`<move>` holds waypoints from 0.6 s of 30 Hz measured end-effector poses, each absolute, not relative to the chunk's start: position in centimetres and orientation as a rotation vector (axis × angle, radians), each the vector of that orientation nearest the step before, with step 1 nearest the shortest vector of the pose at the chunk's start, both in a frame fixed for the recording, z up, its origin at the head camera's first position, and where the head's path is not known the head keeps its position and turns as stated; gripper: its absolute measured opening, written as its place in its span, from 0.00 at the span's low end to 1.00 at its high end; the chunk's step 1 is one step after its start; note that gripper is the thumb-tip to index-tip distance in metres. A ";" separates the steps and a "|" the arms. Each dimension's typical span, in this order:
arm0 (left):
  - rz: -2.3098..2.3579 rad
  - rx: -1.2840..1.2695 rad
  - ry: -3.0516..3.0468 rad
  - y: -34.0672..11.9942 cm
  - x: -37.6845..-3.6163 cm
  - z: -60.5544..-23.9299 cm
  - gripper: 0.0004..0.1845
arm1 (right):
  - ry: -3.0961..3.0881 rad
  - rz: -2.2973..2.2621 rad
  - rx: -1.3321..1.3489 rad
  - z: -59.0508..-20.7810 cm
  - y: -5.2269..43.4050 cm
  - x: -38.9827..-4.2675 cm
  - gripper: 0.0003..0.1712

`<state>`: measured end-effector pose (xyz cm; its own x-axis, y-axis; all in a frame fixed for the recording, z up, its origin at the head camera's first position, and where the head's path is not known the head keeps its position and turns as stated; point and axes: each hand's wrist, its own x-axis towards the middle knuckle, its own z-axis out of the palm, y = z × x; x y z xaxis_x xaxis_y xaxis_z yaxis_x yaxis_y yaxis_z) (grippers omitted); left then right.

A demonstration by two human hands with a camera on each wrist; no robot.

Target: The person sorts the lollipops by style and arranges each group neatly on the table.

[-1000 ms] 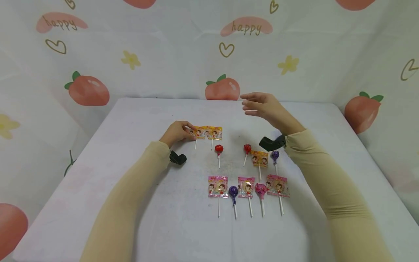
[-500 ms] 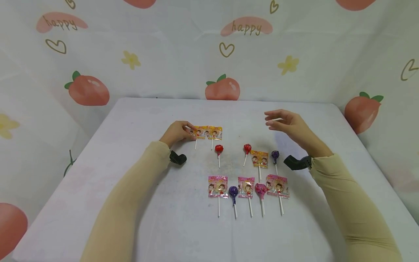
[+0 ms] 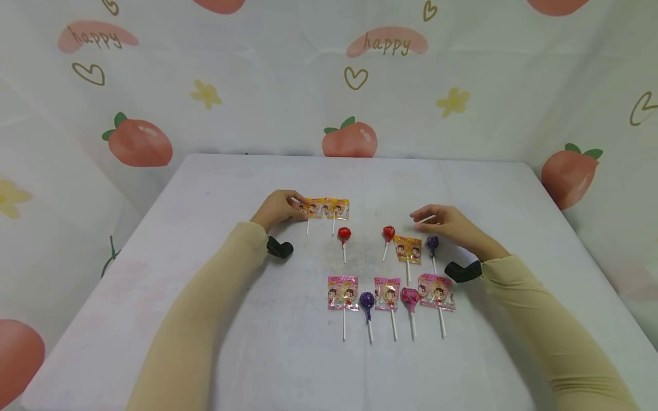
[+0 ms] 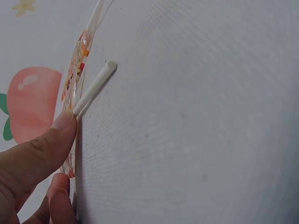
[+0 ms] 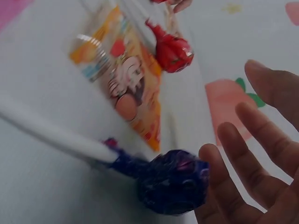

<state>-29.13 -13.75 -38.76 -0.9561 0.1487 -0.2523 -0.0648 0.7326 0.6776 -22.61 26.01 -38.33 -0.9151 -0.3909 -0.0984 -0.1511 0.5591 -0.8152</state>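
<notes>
In the head view my left hand (image 3: 280, 209) is at the back of the table. Its thumb and fingers pinch the left edge of an orange-wrapped lollipop (image 3: 315, 209), whose white stick (image 4: 96, 86) shows beside the thumb in the left wrist view. A second orange-wrapped lollipop (image 3: 338, 209) lies against it on the right. My right hand (image 3: 452, 225) hovers with loosely extended fingers, holding nothing. Just below it lies a purple lollipop (image 3: 432, 244), also close to the fingers in the right wrist view. Left of that are another orange-wrapped lollipop (image 3: 408, 250) and a red lollipop (image 3: 388, 233).
Another red lollipop (image 3: 344, 234) lies near the middle. A front row holds pink-wrapped lollipops, such as the leftmost pink-packet lollipop (image 3: 342, 293), plus a purple lollipop (image 3: 367, 301) and a round pink lollipop (image 3: 410, 298). A white cloth covers the table (image 3: 257, 354).
My right hand has moved right from the back of the table, then lowered toward the purple lollipop. The left hand stays on its orange-wrapped lollipop.
</notes>
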 end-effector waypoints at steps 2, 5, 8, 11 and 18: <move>1.055 0.057 2.642 -13.8 -29.1 -38.6 0.20 | 2.525 -1.240 -0.464 -38.6 26.0 -22.8 0.23; 1.052 0.052 2.640 -13.7 -29.0 -38.6 0.20 | 2.514 -1.168 -0.494 -38.9 25.9 -23.0 0.21; 1.041 0.049 2.646 -13.7 -29.0 -38.5 0.20 | 2.495 -1.115 -0.507 -38.9 25.9 -23.0 0.21; 1.036 0.043 2.648 -13.7 -29.1 -38.6 0.20 | 2.482 -1.062 -0.516 -38.8 25.7 -22.9 0.22; 1.046 0.029 2.635 -13.8 -29.1 -38.6 0.20 | 2.455 -0.971 -0.556 -38.9 25.3 -23.0 0.25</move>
<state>-29.12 -13.75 -38.59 -0.9531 0.1296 -0.2734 -0.0931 0.7340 0.6727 -22.99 25.34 -38.87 -0.8223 -0.5113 -0.2496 -0.2020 0.6725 -0.7120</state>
